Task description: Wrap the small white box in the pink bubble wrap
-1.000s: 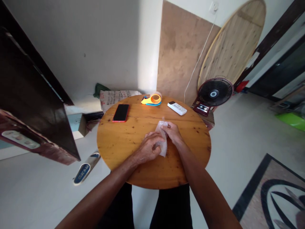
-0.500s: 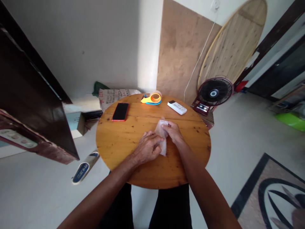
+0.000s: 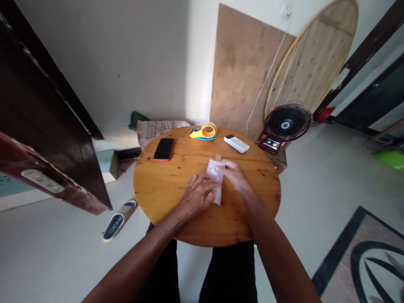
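Observation:
On the round wooden table (image 3: 164,195) lies a small oblong bubble-wrap packet (image 3: 215,167), whitish and see-through; what is inside cannot be made out. A short piece of clear tape (image 3: 218,157) sticks out from its far end. My left hand (image 3: 198,191) holds the packet's left side, with the index finger laid across it and the other fingers curled. At the upper right edge, my right hand (image 3: 232,173) pinches the wrap between thumb and fingers. Beyond the hands sits a yellow and blue tape dispenser (image 3: 204,132) with a roll of clear tape.
A red-edged phone (image 3: 164,149) lies at the table's far left, and a white remote control (image 3: 236,143) at the far right. Behind the table's right edge stands a dark fan (image 3: 285,126). A slipper (image 3: 119,221) lies on the floor at left, near the open door (image 3: 53,126).
The right hand has turned slightly at the packet's upper edge, and more of the bubble wrap and its tape end shows. The left hand stays on it. The view has shifted a little.

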### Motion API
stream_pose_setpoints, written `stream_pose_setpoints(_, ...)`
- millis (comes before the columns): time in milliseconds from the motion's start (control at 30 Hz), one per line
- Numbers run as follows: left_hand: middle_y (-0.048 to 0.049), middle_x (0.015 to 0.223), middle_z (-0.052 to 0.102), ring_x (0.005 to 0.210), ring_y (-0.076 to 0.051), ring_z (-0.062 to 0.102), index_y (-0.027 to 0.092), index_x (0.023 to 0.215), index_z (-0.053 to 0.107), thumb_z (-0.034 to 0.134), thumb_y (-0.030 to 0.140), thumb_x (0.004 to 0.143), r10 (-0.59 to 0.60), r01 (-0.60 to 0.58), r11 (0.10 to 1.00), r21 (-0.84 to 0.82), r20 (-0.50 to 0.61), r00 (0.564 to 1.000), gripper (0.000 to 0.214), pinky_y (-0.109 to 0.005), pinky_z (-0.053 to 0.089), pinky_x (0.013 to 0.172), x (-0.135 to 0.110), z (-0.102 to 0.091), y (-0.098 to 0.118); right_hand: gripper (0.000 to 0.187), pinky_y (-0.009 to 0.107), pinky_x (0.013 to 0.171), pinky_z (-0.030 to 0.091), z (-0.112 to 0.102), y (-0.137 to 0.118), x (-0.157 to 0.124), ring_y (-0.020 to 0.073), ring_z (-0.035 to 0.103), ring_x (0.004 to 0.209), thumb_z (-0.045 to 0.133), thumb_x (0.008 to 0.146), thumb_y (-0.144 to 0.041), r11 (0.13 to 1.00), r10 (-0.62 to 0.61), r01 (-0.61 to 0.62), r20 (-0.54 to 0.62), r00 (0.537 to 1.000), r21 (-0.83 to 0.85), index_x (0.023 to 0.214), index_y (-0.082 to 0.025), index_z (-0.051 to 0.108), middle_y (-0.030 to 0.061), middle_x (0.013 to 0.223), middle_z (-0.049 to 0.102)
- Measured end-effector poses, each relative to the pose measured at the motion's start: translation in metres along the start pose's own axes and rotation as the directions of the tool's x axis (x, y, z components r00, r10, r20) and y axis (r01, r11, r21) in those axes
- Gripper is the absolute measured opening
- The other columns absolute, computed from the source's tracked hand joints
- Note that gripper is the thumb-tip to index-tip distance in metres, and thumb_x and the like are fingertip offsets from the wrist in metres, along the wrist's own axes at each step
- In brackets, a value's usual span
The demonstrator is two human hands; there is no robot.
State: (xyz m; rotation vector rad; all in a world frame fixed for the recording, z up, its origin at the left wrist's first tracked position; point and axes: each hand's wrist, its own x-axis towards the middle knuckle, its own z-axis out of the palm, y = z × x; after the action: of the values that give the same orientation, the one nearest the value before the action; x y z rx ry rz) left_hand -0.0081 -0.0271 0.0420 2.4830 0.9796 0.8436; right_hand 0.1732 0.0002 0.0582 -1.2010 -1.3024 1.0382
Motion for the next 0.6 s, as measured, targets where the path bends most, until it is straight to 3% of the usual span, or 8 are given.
stream_pose_setpoints(167,-0.0071,0.11,0.058,0.102,-0.021,0.051,0.025,0.111,0.068,0.053,0.015,0.079,-0.027,0.022,0.998,-0.065,-0.073,0.997,0.037,-0.039,0.042,0.094,-0.005,0.01,-0.004,0.021,0.022,0.057,0.035,0.008,-0.021,-0.02,0.0109,0.047,0.06,0.064,0.072,-0.035,0.973,-0.054,0.063,0.049,0.997,-0.224,0.065,-0.017,0.057,-0.0044,0.062,0.053)
stream_pose_setpoints(267,-0.0069,0.109,0.058,0.103,-0.021,0.052,0.024,0.107,0.07,0.055,0.016,0.078,-0.064,0.052,0.994,-0.091,-0.135,0.989,0.034,-0.038,0.042,0.094,-0.008,0.017,-0.006,0.016,0.023,0.062,0.038,0.012,-0.025,-0.032,0.0122,0.05,0.065,0.062,0.073,-0.034,0.969,-0.078,0.081,0.019,0.997,-0.235,0.072,-0.017,0.06,-0.0035,0.069,0.057)
stream_pose_setpoints(433,-0.0072,0.107,0.057,0.101,-0.022,0.053,0.021,0.098,0.071,0.061,0.021,0.075,-0.129,0.095,0.985,-0.145,-0.247,0.96,0.025,-0.037,0.042,0.094,-0.011,0.024,-0.009,0.021,0.023,0.057,0.036,0.014,-0.03,-0.043,0.0113,0.046,0.059,0.06,0.074,-0.037,0.955,-0.083,0.074,-0.019,0.996,-0.288,0.068,-0.017,0.057,-0.0039,0.063,0.052)
stream_pose_setpoints(600,-0.0054,0.101,0.057,0.099,-0.02,0.053,0.021,0.093,0.07,0.062,0.018,0.072,-0.197,0.135,0.96,-0.246,-0.25,0.948,0.023,-0.035,0.042,0.095,-0.009,0.026,-0.01,0.02,0.023,0.057,0.038,0.016,-0.033,-0.049,0.0119,0.048,0.06,0.06,0.074,-0.037,0.936,-0.113,0.108,0.006,0.994,-0.336,0.07,-0.017,0.059,-0.0032,0.064,0.055)
